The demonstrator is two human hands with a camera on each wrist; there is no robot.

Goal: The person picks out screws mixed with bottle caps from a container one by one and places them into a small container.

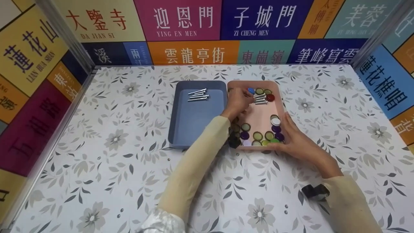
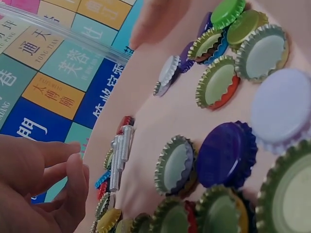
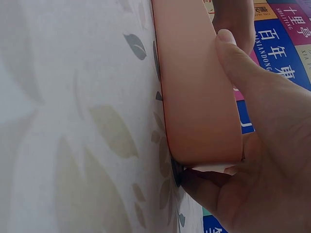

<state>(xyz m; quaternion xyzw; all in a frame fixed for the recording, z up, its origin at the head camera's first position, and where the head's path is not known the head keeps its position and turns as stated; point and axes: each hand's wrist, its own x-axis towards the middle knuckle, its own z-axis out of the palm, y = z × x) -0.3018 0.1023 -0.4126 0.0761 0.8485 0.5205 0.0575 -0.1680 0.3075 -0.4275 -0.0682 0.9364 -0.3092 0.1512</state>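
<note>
Fingertips close together, the left hand (image 1: 239,101) hovers by silver metal screws (image 1: 260,99), pinching anything or not, I can't tell; the right hand (image 1: 297,142) clasps the pink rectangular tray (image 1: 258,116).

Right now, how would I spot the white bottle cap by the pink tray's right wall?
On the floral tabletop, find the pink tray, right of the blue tray. Along its right wall, beside the right hand, lies the white bottle cap. Its white top distinguishes it from purple bottle caps just nearer the person.
</note>
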